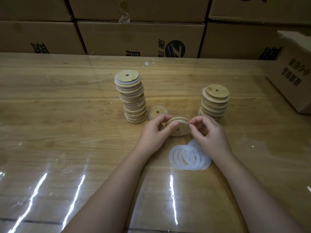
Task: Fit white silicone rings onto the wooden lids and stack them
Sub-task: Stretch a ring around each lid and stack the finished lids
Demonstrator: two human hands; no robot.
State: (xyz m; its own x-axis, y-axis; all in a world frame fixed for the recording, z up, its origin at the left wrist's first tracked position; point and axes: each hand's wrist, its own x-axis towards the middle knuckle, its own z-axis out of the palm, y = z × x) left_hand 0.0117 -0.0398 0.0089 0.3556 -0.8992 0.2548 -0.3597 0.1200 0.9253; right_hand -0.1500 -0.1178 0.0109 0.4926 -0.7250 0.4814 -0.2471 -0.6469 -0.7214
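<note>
A round wooden lid (178,130) with a small centre hole is held tilted above the table by both hands. My left hand (154,132) grips its left edge with the thumb on its face. My right hand (209,133) pinches a white silicone ring (185,122) at the lid's upper right rim. A tall stack of ringed lids (132,96) stands to the left behind. One single lid (157,112) lies beside that stack. A shorter stack of lids (215,101) stands at the right. Loose white rings (190,157) lie in a pile under my right wrist.
The wooden table (67,106) has a glossy clear cover. Cardboard boxes (141,37) form a wall along the far edge. An open carton (292,73) sits at the right edge of the table. Scraps of white film (148,63) lie near the back.
</note>
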